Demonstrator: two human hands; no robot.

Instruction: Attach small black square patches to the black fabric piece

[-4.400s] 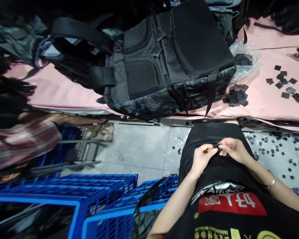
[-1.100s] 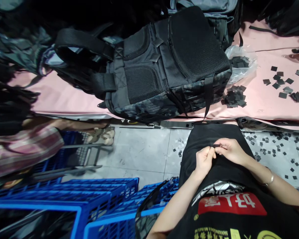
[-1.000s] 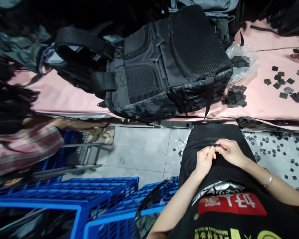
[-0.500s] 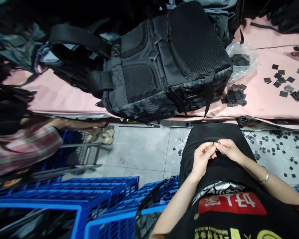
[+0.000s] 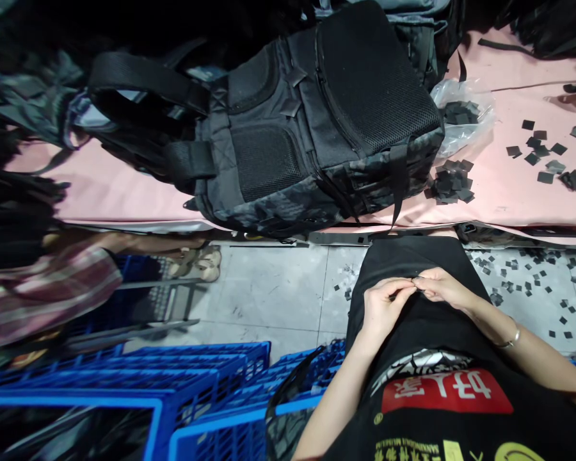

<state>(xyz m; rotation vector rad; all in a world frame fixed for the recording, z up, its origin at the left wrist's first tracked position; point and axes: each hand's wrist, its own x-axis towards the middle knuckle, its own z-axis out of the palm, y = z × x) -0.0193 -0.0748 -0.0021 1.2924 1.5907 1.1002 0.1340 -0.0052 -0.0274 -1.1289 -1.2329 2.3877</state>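
Currently sm. dark piece sits btwn L hand & R hand, both pinching it.

Fingers pinching small dark piece, black backpack on pink table

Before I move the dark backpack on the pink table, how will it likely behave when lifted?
The backpack should mostly hold its shape, since its padded body looks bulky, not collapsed. The thick strap arches up, suggesting springy stiffness. The thin strap dangles loose, so it may swing.
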